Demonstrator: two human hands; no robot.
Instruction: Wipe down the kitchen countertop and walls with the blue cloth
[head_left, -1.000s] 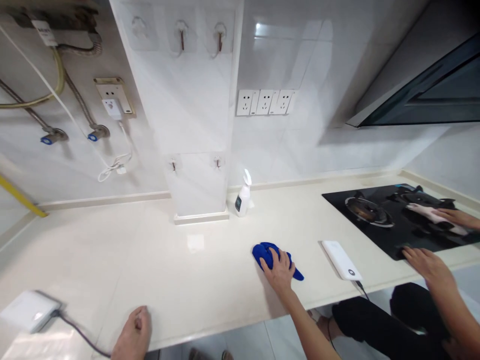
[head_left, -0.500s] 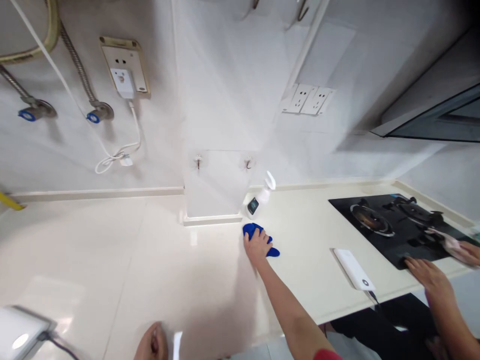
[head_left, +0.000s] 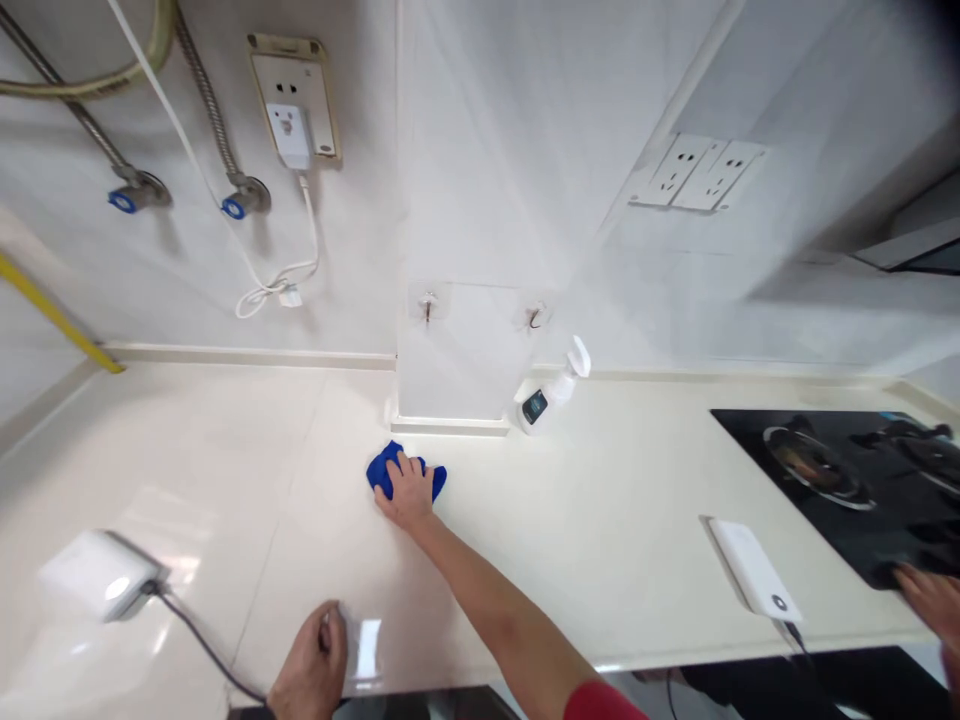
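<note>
A bunched blue cloth (head_left: 382, 470) lies pressed on the pale countertop (head_left: 600, 540), just in front of the wall pillar. My right hand (head_left: 409, 492) rests over it with fingers curled into the fabric. Close to the counter's front edge, my left hand (head_left: 313, 655) is curled into a loose fist; whether anything sits inside it is hidden. A white spray bottle (head_left: 551, 395) with a dark label stands by the pillar's right corner, apart from both hands.
A white device (head_left: 105, 575) with a black cable lies on the left. Another white box (head_left: 754, 568) with a cable lies near the black gas stove (head_left: 795, 480). Another person's hand (head_left: 930, 598) is at the stove's front edge. A yellow pipe (head_left: 60, 315) runs down the left wall.
My right hand has slid the blue cloth leftward along the counter, from beside the spray bottle to before the pillar. The view has shifted left; my left hand shows more fully.
</note>
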